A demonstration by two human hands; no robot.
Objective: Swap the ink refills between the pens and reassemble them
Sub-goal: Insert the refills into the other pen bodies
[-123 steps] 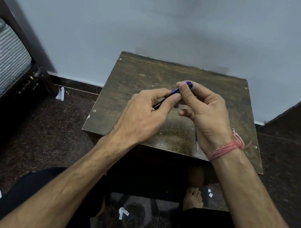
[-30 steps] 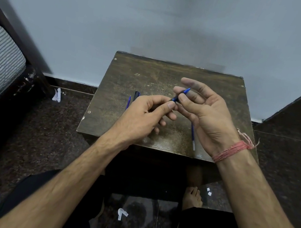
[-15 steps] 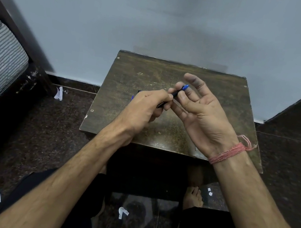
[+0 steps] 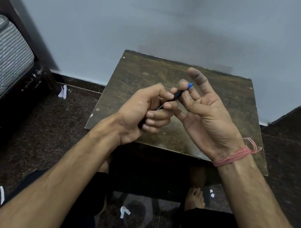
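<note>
Pen (image 4: 177, 95), black, hovering over table (image 4: 143, 72) middle, blue tip pointing toward 1 o'clock; left hand (image 4: 141, 116) curling tight round barrel; right hand (image 4: 210, 122) spreading loosely, 2 fingertips (image 4: 183, 83) touching tip.

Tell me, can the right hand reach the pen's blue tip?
Probably yes. The right hand is open right beside the blue tip of the pen, which sticks out past the left hand gripping it, with nothing between.
</note>
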